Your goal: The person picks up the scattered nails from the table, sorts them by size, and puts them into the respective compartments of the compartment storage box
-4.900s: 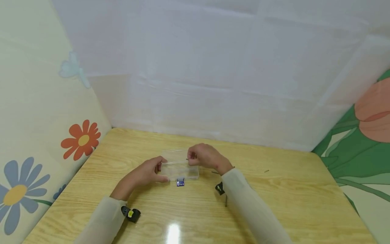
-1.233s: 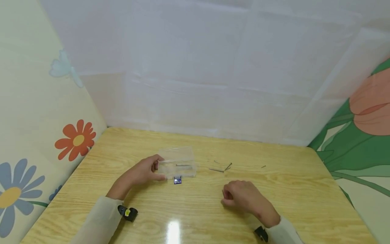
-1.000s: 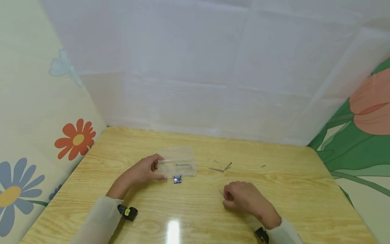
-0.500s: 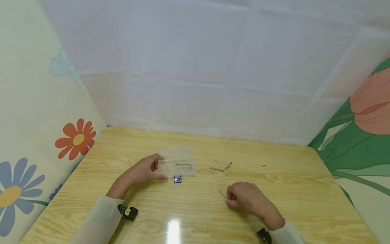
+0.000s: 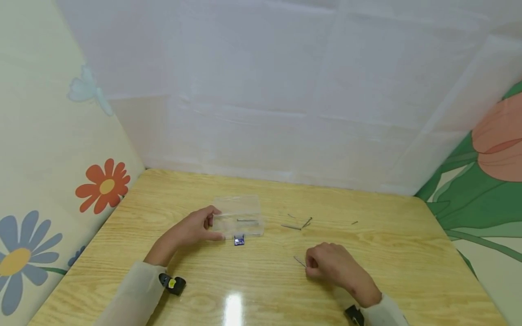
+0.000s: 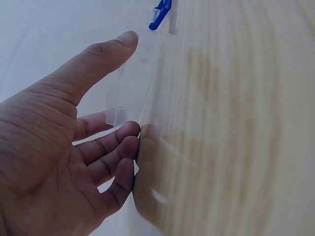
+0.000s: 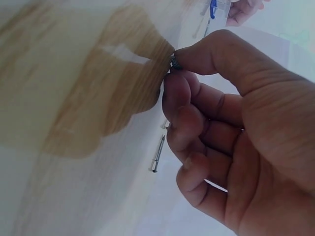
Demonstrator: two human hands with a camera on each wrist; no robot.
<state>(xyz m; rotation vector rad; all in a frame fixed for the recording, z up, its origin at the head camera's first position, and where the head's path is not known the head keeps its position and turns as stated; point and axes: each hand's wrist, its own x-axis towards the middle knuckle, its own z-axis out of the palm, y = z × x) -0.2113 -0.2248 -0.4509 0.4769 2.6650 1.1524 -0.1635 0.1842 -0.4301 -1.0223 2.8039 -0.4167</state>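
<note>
My left hand (image 5: pixel 195 232) holds the left end of a clear plastic box (image 5: pixel 247 229), thumb at the front and fingers around the side. The box's lid (image 5: pixel 238 204) stands open toward the back, and a blue latch (image 5: pixel 239 241) hangs at its front. Inside lies one nail (image 5: pixel 246 220). To the right and nearer, my right hand (image 5: pixel 336 268) pinches another nail (image 5: pixel 299 261) low at the tabletop; its shank points left. In the right wrist view, the nail's head (image 7: pixel 175 63) shows between thumb and forefinger.
Right of the box lie several loose nails (image 5: pixel 291 227), some crossing each other. A small nail (image 5: pixel 354 222) lies farther right. The wooden table (image 5: pixel 228 276) meets a white sheet (image 5: pixel 261 113) at the back and flowered cloths at both sides.
My right hand has come from over the box to the near right tabletop; a nail now lies in the box. Lately it has slid slightly right, with more of the pinched nail showing. Left hand stays.
</note>
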